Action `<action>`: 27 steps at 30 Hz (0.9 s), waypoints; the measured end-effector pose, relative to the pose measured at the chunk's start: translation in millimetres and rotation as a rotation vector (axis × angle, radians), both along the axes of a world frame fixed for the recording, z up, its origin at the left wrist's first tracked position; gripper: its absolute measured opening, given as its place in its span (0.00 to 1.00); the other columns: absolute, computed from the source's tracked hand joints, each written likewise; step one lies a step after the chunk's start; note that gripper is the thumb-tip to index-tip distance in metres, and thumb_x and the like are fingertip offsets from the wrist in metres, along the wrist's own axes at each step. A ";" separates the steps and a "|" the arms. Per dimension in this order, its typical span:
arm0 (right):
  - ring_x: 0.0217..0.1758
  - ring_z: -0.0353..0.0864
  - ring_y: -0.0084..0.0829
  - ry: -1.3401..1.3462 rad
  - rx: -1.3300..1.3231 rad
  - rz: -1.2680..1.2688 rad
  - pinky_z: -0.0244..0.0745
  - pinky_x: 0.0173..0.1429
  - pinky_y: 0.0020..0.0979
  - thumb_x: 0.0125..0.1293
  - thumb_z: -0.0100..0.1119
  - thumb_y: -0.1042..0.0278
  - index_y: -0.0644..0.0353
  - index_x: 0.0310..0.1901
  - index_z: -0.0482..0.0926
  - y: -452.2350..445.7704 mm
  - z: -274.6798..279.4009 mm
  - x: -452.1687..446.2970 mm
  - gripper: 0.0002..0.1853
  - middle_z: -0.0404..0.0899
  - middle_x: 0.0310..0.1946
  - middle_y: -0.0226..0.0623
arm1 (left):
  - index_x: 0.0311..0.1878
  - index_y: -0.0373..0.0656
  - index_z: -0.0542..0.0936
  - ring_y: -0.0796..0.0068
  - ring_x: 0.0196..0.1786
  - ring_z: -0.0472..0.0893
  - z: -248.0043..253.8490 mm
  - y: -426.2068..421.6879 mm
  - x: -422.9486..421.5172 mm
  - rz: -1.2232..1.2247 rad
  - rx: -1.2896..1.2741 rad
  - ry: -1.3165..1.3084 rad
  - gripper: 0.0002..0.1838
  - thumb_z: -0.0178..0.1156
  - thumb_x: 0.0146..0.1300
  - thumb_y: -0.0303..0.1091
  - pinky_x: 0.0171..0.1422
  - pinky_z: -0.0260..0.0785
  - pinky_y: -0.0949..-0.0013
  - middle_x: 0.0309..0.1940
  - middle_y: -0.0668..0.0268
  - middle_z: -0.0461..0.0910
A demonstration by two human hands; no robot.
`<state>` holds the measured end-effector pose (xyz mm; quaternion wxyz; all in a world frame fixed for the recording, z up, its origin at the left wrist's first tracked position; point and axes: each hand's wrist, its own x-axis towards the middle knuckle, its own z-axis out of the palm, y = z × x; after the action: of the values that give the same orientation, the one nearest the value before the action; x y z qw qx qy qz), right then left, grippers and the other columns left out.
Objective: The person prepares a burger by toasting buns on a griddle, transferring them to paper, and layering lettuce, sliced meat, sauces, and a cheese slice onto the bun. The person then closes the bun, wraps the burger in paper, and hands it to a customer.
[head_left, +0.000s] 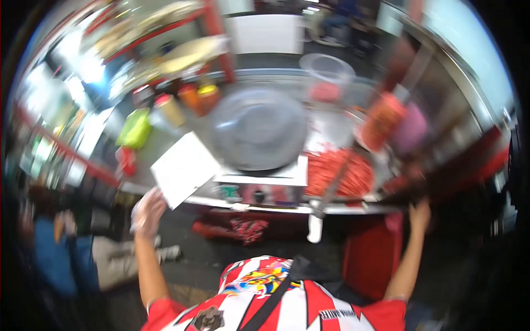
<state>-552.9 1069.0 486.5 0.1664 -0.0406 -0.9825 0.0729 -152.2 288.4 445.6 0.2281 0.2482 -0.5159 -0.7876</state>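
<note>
My left hand (148,212), in a clear plastic glove, is closed on the near-left edge of a white sheet of paper (185,170). The sheet is tilted over the counter's front edge. My right hand (419,214) is at the counter's right front edge, its fingers blurred against a dark area. Between my hands stands a round grey pan or griddle (258,129) on a cooker with a front knob (259,196). Right of it lies a heap of red shredded food (345,174), with a white-handled knife (315,227) across it, its handle jutting past the edge.
Sauce bottles (207,98) and a green packet (135,128) stand at the back left. A clear tub (327,77) is behind the red heap, and a container of orange-red food (381,121) is at right. A seated person (66,254) is at lower left. A red bin-like box (371,254) stands below the counter.
</note>
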 end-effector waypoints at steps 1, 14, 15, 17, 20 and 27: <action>0.58 0.80 0.56 0.045 -0.032 0.136 0.76 0.59 0.49 0.59 0.69 0.67 0.65 0.59 0.77 23.0 -20.1 -13.0 0.26 0.81 0.55 0.54 | 0.69 0.39 0.72 0.65 0.55 0.80 5.3 -0.6 -9.8 0.036 0.046 -0.006 0.29 0.61 0.72 0.46 0.63 0.73 0.61 0.60 0.57 0.78; 0.54 0.81 0.56 -0.102 0.080 -0.099 0.75 0.57 0.50 0.56 0.72 0.68 0.67 0.52 0.79 21.1 -6.4 -21.5 0.23 0.83 0.47 0.57 | 0.65 0.35 0.72 0.62 0.50 0.85 72.0 7.7 -24.1 -0.042 0.326 0.167 0.22 0.55 0.76 0.40 0.55 0.80 0.63 0.55 0.50 0.81; 0.52 0.83 0.50 -0.081 0.061 -0.015 0.77 0.55 0.45 0.62 0.67 0.71 0.67 0.52 0.79 18.8 -2.4 -15.2 0.18 0.83 0.49 0.54 | 0.67 0.36 0.70 0.62 0.53 0.83 72.3 8.0 -21.7 -0.063 0.287 0.146 0.25 0.55 0.75 0.42 0.56 0.79 0.63 0.58 0.51 0.79; 0.56 0.82 0.48 0.014 -0.112 -0.150 0.79 0.56 0.40 0.61 0.72 0.60 0.60 0.50 0.84 -21.9 41.2 21.2 0.18 0.79 0.57 0.56 | 0.72 0.39 0.66 0.63 0.59 0.80 76.6 5.7 -13.9 -0.082 0.195 0.114 0.30 0.56 0.74 0.47 0.59 0.77 0.62 0.63 0.52 0.75; 0.54 0.82 0.47 0.535 -0.356 0.044 0.78 0.56 0.39 0.63 0.70 0.66 0.60 0.46 0.86 -127.4 105.9 86.5 0.12 0.81 0.51 0.52 | 0.79 0.45 0.56 0.63 0.71 0.70 92.0 16.2 -8.8 -0.187 0.055 0.170 0.44 0.60 0.69 0.56 0.69 0.68 0.57 0.74 0.57 0.64; 0.42 0.82 0.39 0.461 -0.208 1.432 0.77 0.44 0.38 0.58 0.73 0.62 0.63 0.55 0.80 -411.3 163.6 182.4 0.25 0.82 0.41 0.41 | 0.82 0.44 0.49 0.62 0.84 0.44 170.3 58.5 -72.6 -0.626 -0.578 -0.249 0.48 0.61 0.68 0.55 0.84 0.36 0.61 0.82 0.54 0.48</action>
<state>-370.5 657.7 650.1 0.2750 0.6081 -0.6972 0.2619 -224.8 346.8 615.9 -0.0252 0.0990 -0.7886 -0.6063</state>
